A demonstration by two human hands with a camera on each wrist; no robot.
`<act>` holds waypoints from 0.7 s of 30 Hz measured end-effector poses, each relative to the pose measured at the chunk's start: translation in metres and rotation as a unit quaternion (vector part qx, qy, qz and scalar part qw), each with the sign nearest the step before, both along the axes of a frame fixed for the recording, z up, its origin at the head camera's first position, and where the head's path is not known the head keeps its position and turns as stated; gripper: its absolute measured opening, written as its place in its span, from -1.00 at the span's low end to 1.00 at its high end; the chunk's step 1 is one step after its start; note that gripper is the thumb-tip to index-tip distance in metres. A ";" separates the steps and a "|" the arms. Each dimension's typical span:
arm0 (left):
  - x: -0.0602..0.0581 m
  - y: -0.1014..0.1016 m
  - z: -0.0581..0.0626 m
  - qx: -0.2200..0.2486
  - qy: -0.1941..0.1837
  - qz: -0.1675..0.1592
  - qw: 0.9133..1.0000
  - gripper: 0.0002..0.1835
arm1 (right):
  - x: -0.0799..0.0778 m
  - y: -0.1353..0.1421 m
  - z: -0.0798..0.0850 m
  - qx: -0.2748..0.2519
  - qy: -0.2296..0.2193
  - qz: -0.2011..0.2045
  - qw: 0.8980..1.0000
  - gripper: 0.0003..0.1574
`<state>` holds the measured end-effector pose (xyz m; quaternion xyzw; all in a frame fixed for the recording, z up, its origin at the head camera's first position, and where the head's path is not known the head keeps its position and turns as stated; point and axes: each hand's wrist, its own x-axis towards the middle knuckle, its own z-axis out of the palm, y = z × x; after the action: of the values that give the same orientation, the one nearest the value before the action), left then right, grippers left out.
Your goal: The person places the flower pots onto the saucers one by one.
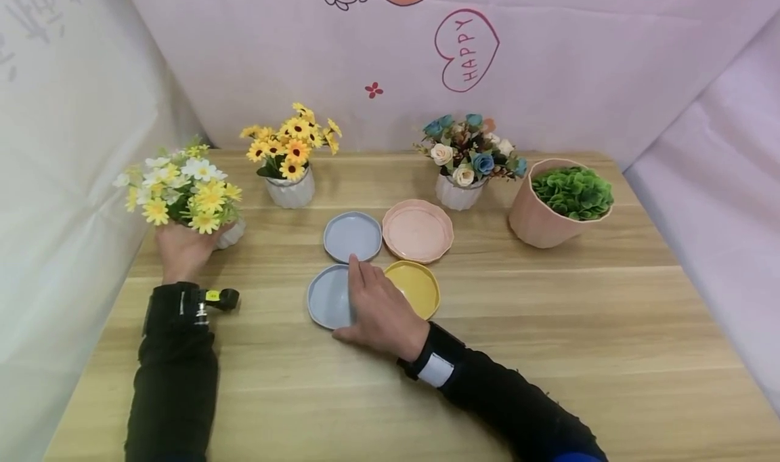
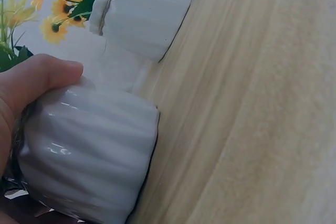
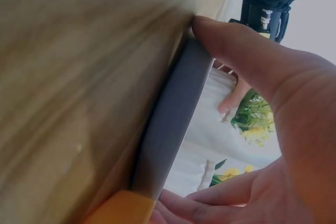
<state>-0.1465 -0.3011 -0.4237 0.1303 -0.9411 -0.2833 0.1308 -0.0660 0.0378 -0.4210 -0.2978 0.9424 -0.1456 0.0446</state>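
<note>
My left hand (image 1: pixel 183 248) grips a white ribbed pot (image 2: pixel 94 150) holding white and yellow daisies (image 1: pixel 183 184), at the left of the table. In the left wrist view the thumb (image 2: pixel 58 72) lies against the pot's side near its rim. My right hand (image 1: pixel 384 309) spans the nearer blue-grey plate (image 1: pixel 328 299), thumb at its near edge and fingers reaching over to the far side. The right wrist view shows that plate's side wall (image 3: pixel 173 114) between thumb and fingers, low over the wood. The hand partly hides the yellow plate (image 1: pixel 420 289) beside it.
Behind the nearer plate lie another blue-grey plate (image 1: pixel 352 236) and a pink plate (image 1: pixel 418 231). Farther back stand a pot of yellow sunflowers (image 1: pixel 290 187) and a pot of blue and cream roses (image 1: pixel 460 194). A pink pot (image 1: pixel 536 221) with green leaves stands at right. White cloth (image 1: pixel 390 55) hangs behind.
</note>
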 end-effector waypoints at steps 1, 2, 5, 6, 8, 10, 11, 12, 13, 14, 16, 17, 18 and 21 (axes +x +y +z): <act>0.000 0.000 0.001 0.008 -0.001 0.000 1.000 0.20 | -0.001 0.000 0.000 -0.001 -0.002 0.001 1.000 0.59; 0.000 0.001 0.002 0.010 -0.004 -0.002 1.000 0.19 | -0.002 0.001 0.000 -0.003 -0.006 0.002 1.000 0.59; 0.000 0.002 0.004 0.008 -0.018 -0.012 1.000 0.15 | -0.005 0.003 0.001 -0.007 -0.014 0.004 1.000 0.57; 0.000 0.002 0.004 -0.001 -0.022 -0.019 1.000 0.12 | -0.006 0.004 0.001 -0.008 -0.016 0.004 1.000 0.57; -0.001 0.004 0.005 -0.017 -0.033 -0.036 0.999 0.09 | -0.008 0.005 0.001 -0.013 -0.019 0.007 1.000 0.57; -0.001 0.006 0.006 -0.038 -0.041 -0.052 0.997 0.03 | -0.010 0.007 0.001 -0.020 -0.018 0.010 1.000 0.56; -0.001 0.007 0.007 -0.040 -0.040 -0.056 0.997 0.01 | -0.011 0.007 0.000 -0.023 -0.019 0.011 1.000 0.55; -0.001 0.008 0.007 -0.048 -0.041 -0.064 0.996 -0.02 | -0.012 0.008 0.000 -0.026 -0.018 0.012 0.999 0.55; -0.001 0.010 0.007 -0.053 -0.043 -0.067 0.995 -0.04 | -0.013 0.008 0.000 -0.029 -0.018 0.013 0.999 0.54; -0.001 0.011 0.007 -0.057 -0.042 -0.068 0.995 -0.07 | -0.013 0.009 0.000 -0.030 -0.018 0.014 0.999 0.54; -0.001 0.013 0.007 -0.056 -0.040 -0.068 0.995 -0.10 | -0.015 0.009 0.000 -0.033 -0.019 0.014 0.999 0.52; -0.001 0.014 0.007 -0.047 -0.041 -0.066 0.996 -0.11 | -0.015 0.010 -0.001 -0.036 -0.021 0.013 0.999 0.52; -0.001 0.015 0.008 -0.040 -0.042 -0.067 0.996 -0.10 | -0.016 0.010 -0.001 -0.037 -0.024 0.012 0.999 0.52; -0.001 0.018 0.008 -0.015 -0.045 -0.069 0.996 -0.10 | -0.018 0.011 -0.002 -0.042 -0.028 0.011 0.999 0.51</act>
<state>-0.1472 -0.2832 -0.4152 0.0759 -0.9568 -0.2717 0.0699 -0.0836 0.0484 -0.4226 -0.3056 0.9306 -0.1926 0.0597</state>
